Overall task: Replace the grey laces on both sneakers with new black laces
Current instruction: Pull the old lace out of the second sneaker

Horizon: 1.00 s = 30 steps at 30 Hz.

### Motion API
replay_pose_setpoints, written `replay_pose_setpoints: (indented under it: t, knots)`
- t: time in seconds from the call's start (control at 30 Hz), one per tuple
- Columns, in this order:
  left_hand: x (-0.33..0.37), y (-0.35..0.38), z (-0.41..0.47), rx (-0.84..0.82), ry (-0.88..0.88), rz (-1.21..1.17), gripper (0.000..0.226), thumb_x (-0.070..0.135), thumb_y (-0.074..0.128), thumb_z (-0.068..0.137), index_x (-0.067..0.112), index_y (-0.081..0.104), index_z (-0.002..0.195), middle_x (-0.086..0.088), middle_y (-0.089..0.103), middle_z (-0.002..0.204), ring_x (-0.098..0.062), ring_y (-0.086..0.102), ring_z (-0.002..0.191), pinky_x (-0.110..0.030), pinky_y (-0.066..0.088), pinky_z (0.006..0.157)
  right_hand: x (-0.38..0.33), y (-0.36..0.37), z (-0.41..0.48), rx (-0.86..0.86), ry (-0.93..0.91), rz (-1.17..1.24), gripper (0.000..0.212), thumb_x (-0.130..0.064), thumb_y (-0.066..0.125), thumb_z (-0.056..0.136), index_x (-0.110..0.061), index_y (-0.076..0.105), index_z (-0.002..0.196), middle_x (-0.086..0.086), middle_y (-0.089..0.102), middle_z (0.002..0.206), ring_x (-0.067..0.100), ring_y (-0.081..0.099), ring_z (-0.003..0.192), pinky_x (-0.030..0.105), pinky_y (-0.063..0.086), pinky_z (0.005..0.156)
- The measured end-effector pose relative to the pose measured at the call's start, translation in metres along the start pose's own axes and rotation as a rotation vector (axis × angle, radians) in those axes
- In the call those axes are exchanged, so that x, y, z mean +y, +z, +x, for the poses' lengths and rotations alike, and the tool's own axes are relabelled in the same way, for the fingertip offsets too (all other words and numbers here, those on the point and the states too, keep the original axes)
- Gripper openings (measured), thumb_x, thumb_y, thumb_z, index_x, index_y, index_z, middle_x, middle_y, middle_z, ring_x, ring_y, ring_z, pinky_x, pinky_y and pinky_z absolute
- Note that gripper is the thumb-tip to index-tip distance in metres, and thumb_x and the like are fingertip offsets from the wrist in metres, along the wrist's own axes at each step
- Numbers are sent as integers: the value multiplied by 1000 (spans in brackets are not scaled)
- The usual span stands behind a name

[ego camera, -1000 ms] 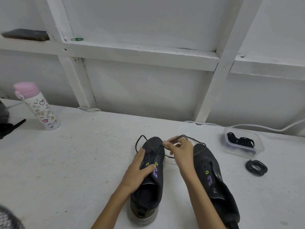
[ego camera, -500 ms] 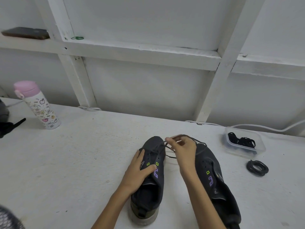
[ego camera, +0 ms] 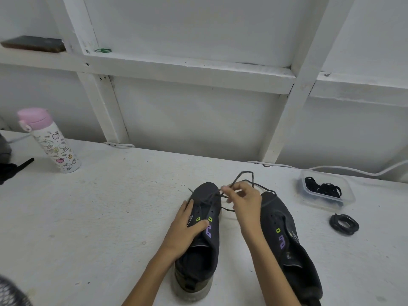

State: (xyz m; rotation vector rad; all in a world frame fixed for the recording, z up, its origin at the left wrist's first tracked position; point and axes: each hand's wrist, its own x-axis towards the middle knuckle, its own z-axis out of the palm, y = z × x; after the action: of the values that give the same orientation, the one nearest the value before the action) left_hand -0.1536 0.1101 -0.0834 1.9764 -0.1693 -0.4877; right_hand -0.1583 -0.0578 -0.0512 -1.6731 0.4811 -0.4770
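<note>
- Left hand (ego camera: 185, 228): grasps the left sneaker (ego camera: 199, 237) at lower centre.
- Right hand (ego camera: 244, 200): pinches the grey lace (ego camera: 245, 173) above the toe.
- Right sneaker (ego camera: 287, 241): lies just beside, to the right.

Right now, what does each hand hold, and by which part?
Right hand pinches the lace near the toe; left hand grips the left shoe mid-upper.

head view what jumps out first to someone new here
At centre, the left hand holds the left sneaker while the right hand pinches its lace above the toe. Further right sit a clear tub of black laces and a coiled black lace; a pink-capped bottle stands far left.
</note>
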Motion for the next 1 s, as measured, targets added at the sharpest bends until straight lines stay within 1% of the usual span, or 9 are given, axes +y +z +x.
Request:
replay_pose_setpoints:
  t: [0.13, 0.27, 0.33, 0.43, 0.53, 0.63, 0.77, 0.87, 1.0]
  knots:
    - [0, 0, 0, 7, -8, -19, 78, 33, 65, 90, 26, 20, 154, 10, 12, 162, -8, 14, 147, -25, 16, 115, -7, -3, 2, 69, -9, 111, 11, -14, 76, 81, -9, 67, 76, -4, 72, 81, 10, 58, 56, 20, 45, 55]
    - [0, 0, 0, 11, -8, -4, 78, 33, 64, 90, 26, 20, 154, 10, 12, 162, -8, 14, 147, -26, 16, 115, 11, 4, -11, -111, 62, -19, 10, -19, 83, 73, -17, 73, 76, -8, 73, 80, 7, 61, 61, 21, 48, 57]
    - [1, 0, 1, 16, -4, -8, 78, 32, 64, 90, 26, 20, 154, 10, 13, 162, -7, 14, 147, -24, 16, 114, 20, 7, -16, -181, 60, -129, 12, -17, 82, 74, -21, 72, 69, -9, 74, 79, 8, 62, 61, 27, 52, 61]
    - [1, 1, 0, 7, -1, -9, 78, 32, 64, 90, 25, 19, 154, 10, 12, 161, -7, 13, 147, -23, 16, 113, 19, 6, -11, -137, 36, -161, 21, -16, 73, 83, -20, 64, 64, -1, 71, 69, 18, 66, 64, 40, 54, 62]
    - [1, 1, 1, 2, -5, -11, 79, 34, 63, 90, 27, 18, 154, 11, 11, 161, -7, 12, 147, -25, 15, 114, 14, 6, -9, -86, 39, -66, 20, -14, 63, 92, -10, 57, 73, 5, 71, 70, 21, 68, 64, 36, 52, 59]
    - [0, 1, 0, 4, -8, -19, 79, 34, 64, 90, 27, 19, 154, 11, 11, 162, -6, 12, 147, -24, 15, 113, 15, 7, -14, -36, 57, 10, 16, -12, 58, 95, -12, 56, 78, 6, 72, 74, 20, 69, 64, 30, 50, 56]
    - [-2, 1, 1, 10, -2, -27, 78, 32, 65, 90, 27, 20, 154, 12, 11, 161, -5, 12, 147, -19, 14, 108, 18, 6, -18, -92, 59, -14, 8, -14, 73, 84, -17, 66, 84, 1, 73, 79, 18, 68, 69, 28, 53, 54]
    - [-2, 1, 1, 9, -2, -29, 78, 32, 65, 90, 27, 20, 154, 12, 12, 161, -5, 12, 147, -22, 14, 111, 23, 6, -19, -134, 58, -130, 14, -15, 80, 76, -24, 70, 73, -5, 71, 71, 14, 66, 64, 40, 58, 62]
    - [-3, 1, 1, 6, 2, -38, 78, 32, 65, 90, 27, 20, 154, 11, 12, 161, -4, 13, 147, -21, 14, 110, 30, 8, -16, -119, 1, -250, 16, -24, 68, 86, -26, 61, 71, -4, 68, 68, 18, 65, 67, 47, 56, 66]
